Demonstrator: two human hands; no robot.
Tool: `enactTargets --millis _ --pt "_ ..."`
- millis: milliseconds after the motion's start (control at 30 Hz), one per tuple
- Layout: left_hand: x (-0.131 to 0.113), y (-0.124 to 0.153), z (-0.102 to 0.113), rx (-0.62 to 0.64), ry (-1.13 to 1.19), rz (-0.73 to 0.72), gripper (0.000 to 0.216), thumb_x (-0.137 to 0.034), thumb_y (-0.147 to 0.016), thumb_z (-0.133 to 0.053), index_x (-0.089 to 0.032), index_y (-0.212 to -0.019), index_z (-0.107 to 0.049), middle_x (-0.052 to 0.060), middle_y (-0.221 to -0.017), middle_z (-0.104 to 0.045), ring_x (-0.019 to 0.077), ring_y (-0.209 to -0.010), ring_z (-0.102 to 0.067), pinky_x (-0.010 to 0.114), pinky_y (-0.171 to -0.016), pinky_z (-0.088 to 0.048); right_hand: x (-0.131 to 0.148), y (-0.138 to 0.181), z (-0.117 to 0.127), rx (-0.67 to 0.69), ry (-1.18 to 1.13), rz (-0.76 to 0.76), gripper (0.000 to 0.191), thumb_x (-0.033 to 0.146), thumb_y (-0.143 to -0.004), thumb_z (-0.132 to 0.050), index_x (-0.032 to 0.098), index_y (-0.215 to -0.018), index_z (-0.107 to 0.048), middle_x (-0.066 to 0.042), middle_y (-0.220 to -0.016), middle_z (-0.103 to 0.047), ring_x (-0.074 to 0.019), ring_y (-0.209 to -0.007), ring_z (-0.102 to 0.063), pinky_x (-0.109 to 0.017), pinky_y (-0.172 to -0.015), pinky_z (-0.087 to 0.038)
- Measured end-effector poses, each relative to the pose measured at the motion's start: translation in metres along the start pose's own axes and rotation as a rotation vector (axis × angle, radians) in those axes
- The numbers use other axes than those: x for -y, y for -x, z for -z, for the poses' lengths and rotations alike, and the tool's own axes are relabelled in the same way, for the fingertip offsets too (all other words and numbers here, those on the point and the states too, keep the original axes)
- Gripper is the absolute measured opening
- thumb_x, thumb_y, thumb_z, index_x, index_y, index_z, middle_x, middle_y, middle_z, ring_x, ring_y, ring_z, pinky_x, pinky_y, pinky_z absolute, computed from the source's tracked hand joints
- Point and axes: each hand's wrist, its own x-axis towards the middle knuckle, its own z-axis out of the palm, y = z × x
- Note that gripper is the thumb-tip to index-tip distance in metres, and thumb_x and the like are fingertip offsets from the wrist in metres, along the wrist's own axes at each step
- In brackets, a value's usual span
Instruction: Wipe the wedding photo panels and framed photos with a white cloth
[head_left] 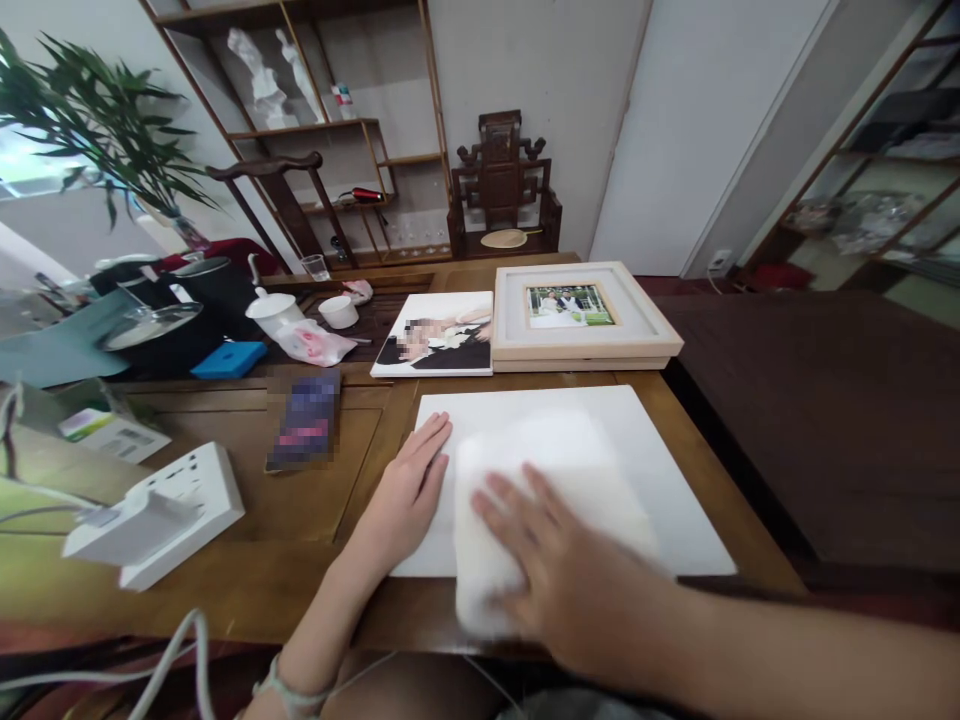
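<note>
Room: Wooden table point(322, 500) filled the near view, with open shelves point(390, 140), a carved dark chair point(501, 180) and a leafy plant point(97, 120) behind it.
White board: a blank white board point(660, 440) lay flat on the table's near right part, directly in front of the person.
White cloth: a folded white cloth point(525, 470) lay on the board's near left area, its near end hanging past the board's edge; its outline was blurred.
Left hand: the left hand point(409, 495) lay palm down with fingers straight, fingertips on the board's left edge, clasping nothing.
Right hand: the right hand point(559, 575) was spread flat on top of the cloth, fingers apart and pressing down rather than curled around it.
Behind the board: a framed photo point(577, 312) in a pale wooden frame lay flat, and a frameless photo print point(439, 335) lay just beside it on the left.
Left side: a white power strip point(172, 510) with a plug in it sat near the table edge, well apart from the board; farther back were a blue box point(229, 358), a white teapot point(271, 312) and a small white cup point(339, 311).
</note>
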Motion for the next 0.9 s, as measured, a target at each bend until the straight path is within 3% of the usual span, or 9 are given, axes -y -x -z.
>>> enactTargets --millis 67,133,267,333,433,567,700,800,900 --pt "0.000 0.000 0.000 0.005 0.011 -0.005 0.048 -0.032 -0.095 -0.036 -0.008 -0.134 -0.049 0.013 -0.146 -0.042 0.0209 -0.139 -0.034 0.040 -0.116 -0.025 0.014 0.015 0.000 -0.155 0.058 0.073 0.039 0.039 -0.096 -0.039 0.014 -0.105 -0.068 -0.016 -0.129 -0.058 -0.0359 -0.120 -0.050 -0.059 -0.103 -0.031" --pt "0.001 0.000 0.000 0.004 0.018 -0.007 0.048 -0.033 -0.095 -0.037 -0.009 -0.134 -0.049 0.012 -0.147 -0.042 0.0215 -0.139 -0.033 0.041 -0.116 -0.024 0.016 0.023 0.002 -0.187 0.019 0.116 0.044 0.043 -0.096 -0.039 0.011 -0.109 -0.066 -0.014 -0.129 -0.058 -0.0325 -0.121 -0.049 -0.052 -0.105 -0.031" --pt "0.001 -0.001 0.000 0.000 0.009 -0.007 0.048 -0.033 -0.094 -0.036 -0.009 -0.134 -0.049 0.013 -0.146 -0.043 0.0221 -0.138 -0.035 0.041 -0.116 -0.025 -0.013 0.016 0.014 0.078 -0.286 0.090 0.026 0.033 -0.081 -0.060 0.018 -0.101 -0.067 -0.016 -0.141 -0.046 -0.0317 -0.132 -0.037 -0.052 -0.109 -0.026" --pt "0.001 -0.001 0.000 -0.001 0.000 -0.010 0.048 -0.033 -0.094 -0.035 -0.008 -0.133 -0.049 0.013 -0.145 -0.044 0.0223 -0.138 -0.036 0.042 -0.116 -0.026 -0.035 0.001 0.018 0.148 -0.328 -0.010 0.030 0.025 -0.077 -0.062 0.016 -0.106 -0.066 -0.021 -0.140 -0.046 -0.0304 -0.133 -0.036 -0.050 -0.109 -0.025" --pt "0.000 -0.001 0.001 0.003 -0.007 -0.013 0.049 -0.032 -0.094 -0.035 -0.007 -0.133 -0.049 0.014 -0.145 -0.044 0.0226 -0.138 -0.035 0.042 -0.115 -0.026 -0.065 -0.029 0.013 0.182 -0.242 -0.170 0.036 0.014 -0.079 -0.055 0.012 -0.115 -0.061 -0.022 -0.129 -0.056 -0.0283 -0.130 -0.041 -0.049 -0.106 -0.030" --pt "-0.001 -0.001 0.001 -0.017 -0.010 -0.003 0.047 -0.032 -0.094 -0.037 -0.011 -0.134 -0.050 0.012 -0.145 -0.045 0.0229 -0.136 -0.038 0.041 -0.114 -0.028 -0.084 -0.060 -0.003 0.145 -0.141 -0.311 0.035 0.010 -0.081 -0.049 0.009 -0.115 -0.059 -0.024 -0.123 -0.058 -0.0346 -0.125 -0.044 -0.056 -0.098 -0.035" --pt "0.001 -0.001 0.001 -0.007 0.000 -0.022 0.047 -0.029 -0.093 -0.036 -0.010 -0.135 -0.049 0.013 -0.145 -0.044 0.0231 -0.137 -0.037 0.042 -0.114 -0.029 -0.060 -0.055 -0.009 0.126 -0.069 -0.259 0.032 0.013 -0.087 -0.048 0.014 -0.115 -0.061 -0.023 -0.136 -0.048 -0.0383 -0.130 -0.037 -0.063 -0.102 -0.025" --pt "0.002 -0.001 0.001 -0.004 0.000 -0.018 0.048 -0.028 -0.093 -0.034 -0.009 -0.134 -0.048 0.014 -0.145 -0.044 0.0218 -0.137 -0.037 0.042 -0.115 -0.028 -0.026 -0.032 0.000 0.081 0.016 -0.056 0.029 0.022 -0.095 -0.039 0.018 -0.107 -0.065 -0.023 -0.133 -0.051 -0.0377 -0.126 -0.044 -0.064 -0.100 -0.028" --pt "0.002 -0.001 0.000 -0.008 0.012 -0.020 0.048 -0.029 -0.094 -0.033 -0.007 -0.133 -0.050 0.014 -0.145 -0.044 0.0202 -0.137 -0.036 0.040 -0.115 -0.027 -0.002 -0.008 0.016 0.067 -0.004 0.132 0.026 0.025 -0.095 -0.042 0.020 -0.093 -0.067 -0.022 -0.131 -0.054 -0.0374 -0.122 -0.048 -0.062 -0.099 -0.032"
